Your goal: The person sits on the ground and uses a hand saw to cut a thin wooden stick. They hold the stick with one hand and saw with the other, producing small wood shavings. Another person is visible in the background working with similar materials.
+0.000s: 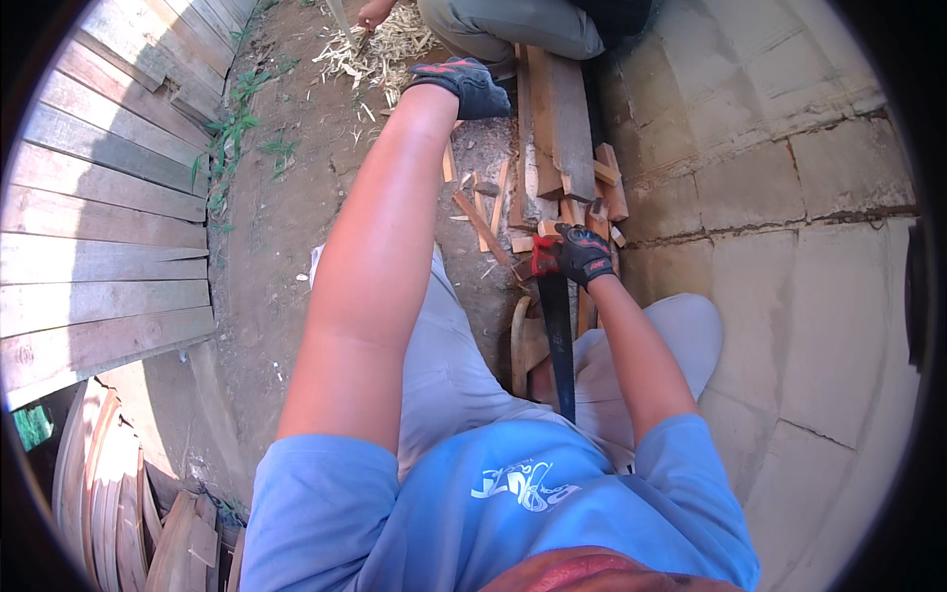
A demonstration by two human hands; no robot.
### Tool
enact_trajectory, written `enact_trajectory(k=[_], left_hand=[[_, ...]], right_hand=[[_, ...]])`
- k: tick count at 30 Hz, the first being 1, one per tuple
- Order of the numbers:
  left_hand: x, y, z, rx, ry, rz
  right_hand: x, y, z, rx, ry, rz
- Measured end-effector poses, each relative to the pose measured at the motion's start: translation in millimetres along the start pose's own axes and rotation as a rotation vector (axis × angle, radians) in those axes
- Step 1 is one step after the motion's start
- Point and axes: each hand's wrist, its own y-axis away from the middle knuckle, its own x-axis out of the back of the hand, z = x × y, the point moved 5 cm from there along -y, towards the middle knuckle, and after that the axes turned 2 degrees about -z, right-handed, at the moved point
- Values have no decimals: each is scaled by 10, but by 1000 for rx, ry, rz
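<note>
Right hand (584, 254): we are wrapping it round the saw (551, 296).
Blade (560, 345): pointing lengthwise from it toward us.
Left hand (462, 87): extending; openness, hold unclear.
Shirt (449, 518): showing white lettering (528, 487).

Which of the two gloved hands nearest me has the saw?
The right hand, gripping the saw by its red handle; the left hand is stretched forward, away from it.
</note>
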Motion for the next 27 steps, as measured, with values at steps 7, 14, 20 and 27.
enact_trajectory(k=[7,14,20,27], left_hand=[[-238,-288,-487,-57,-171,98],[-436,-528,-555,-187,-338,148],[-350,-346,-324,-69,-249,40],[-75,-33,-77,83,-148,66]], right_hand=[[-553,-625,-182,4,203,-377],[-662,-832,18,-136,11,-381],[-555,-626,-3,-314,-114,-260],[-839,-641,-245,-399,-153,-156]])
